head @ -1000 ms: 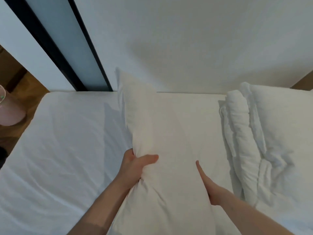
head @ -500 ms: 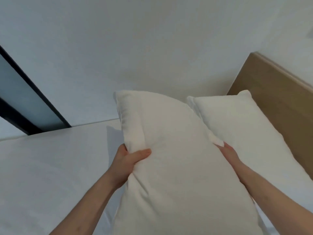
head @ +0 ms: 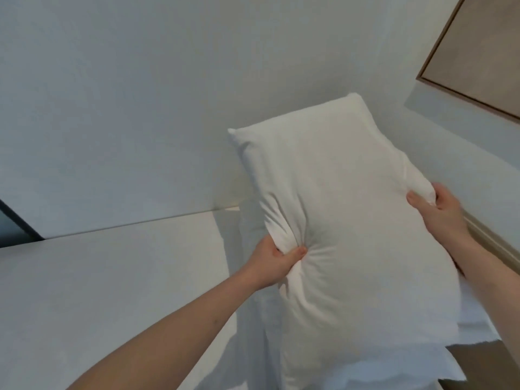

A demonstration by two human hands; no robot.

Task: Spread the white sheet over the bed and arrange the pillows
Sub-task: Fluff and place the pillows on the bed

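I hold a white pillow [head: 346, 220] up in the air at the head end of the bed, tilted with its far corner toward the wall. My left hand [head: 274, 263] grips a bunch of its fabric on the left edge. My right hand [head: 439, 212] grips its right edge, thumb on the front. The white sheet [head: 112, 291] lies flat over the mattress on the left. A second white pillow [head: 475, 327] shows only as a strip under and behind the held one.
The wooden headboard [head: 495, 243] runs behind my right forearm. A framed panel [head: 484, 52] hangs on the white wall at the upper right. A dark window frame [head: 14, 226] shows at the left edge.
The pillow has been carried to the right and raised toward the headboard. It now hides most of the second pillow. My left hand has bunched its fabric more tightly.
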